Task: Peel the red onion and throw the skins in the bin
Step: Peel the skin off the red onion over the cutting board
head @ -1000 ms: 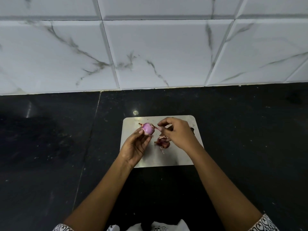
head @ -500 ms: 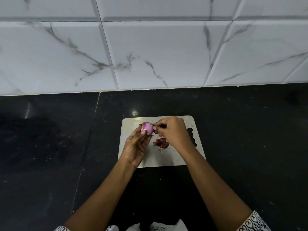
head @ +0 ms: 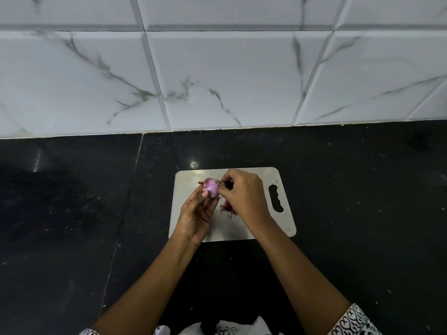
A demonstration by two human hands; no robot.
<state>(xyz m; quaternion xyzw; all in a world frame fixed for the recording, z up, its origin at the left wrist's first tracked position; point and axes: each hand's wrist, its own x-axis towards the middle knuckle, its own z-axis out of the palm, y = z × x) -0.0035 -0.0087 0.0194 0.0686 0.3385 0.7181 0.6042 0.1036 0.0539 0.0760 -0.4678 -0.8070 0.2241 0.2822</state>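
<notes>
A small red onion (head: 212, 187), mostly bare and pale purple, is held above the steel cutting board (head: 285, 226). My left hand (head: 196, 215) grips it from below with thumb and fingers. My right hand (head: 244, 195) pinches at the onion's right side, fingertips touching it; what they pinch is too small to tell. Dark red skins (head: 227, 206) lie on the board, partly hidden under my right hand. No bin is in view.
The board lies on a black stone counter (head: 72, 226) with its handle slot (head: 275, 198) on the right. A white marble-tiled wall (head: 217, 81) rises behind the counter.
My right hand has moved from just right of the onion onto its right side. The onion has turned slightly in my left hand. The skins on the board have not moved.
</notes>
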